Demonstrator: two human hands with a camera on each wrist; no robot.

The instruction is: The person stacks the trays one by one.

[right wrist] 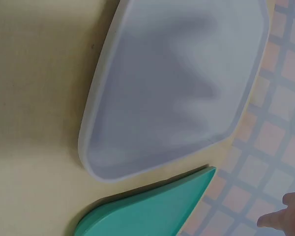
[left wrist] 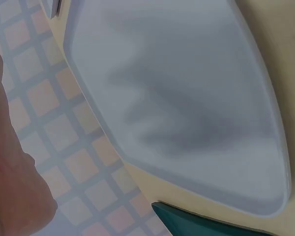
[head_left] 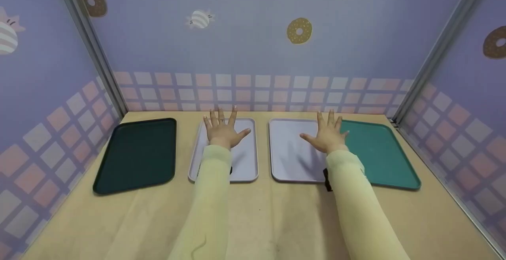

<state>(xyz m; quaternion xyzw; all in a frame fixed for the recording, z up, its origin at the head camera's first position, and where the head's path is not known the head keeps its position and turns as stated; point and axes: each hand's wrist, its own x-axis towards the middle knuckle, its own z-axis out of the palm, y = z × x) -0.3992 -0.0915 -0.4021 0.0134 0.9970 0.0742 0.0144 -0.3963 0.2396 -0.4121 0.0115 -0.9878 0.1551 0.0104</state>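
Note:
My left hand [head_left: 223, 133] is held above a white tray [head_left: 247, 161], its fingers spread and nothing in it. My right hand [head_left: 328, 136] has its fingers spread too, over the right part of a second white tray [head_left: 288, 153] near the edge of a green tray [head_left: 379, 153]. In the left wrist view, a blurred hand shadow falls on the white tray [left wrist: 187, 88], and part of the left hand [left wrist: 14, 172] shows at the left edge. The right wrist view has a similar shadow on its white tray [right wrist: 157, 88], with fingertips of the right hand [right wrist: 287, 211] at the lower right.
A dark green tray [head_left: 136, 155] lies at the far left of the wooden table [head_left: 253, 220]. A purple wall [head_left: 245, 50] with pink and white checks stands behind, side panels left and right. Grey metal posts [head_left: 93, 46] mark the corners.

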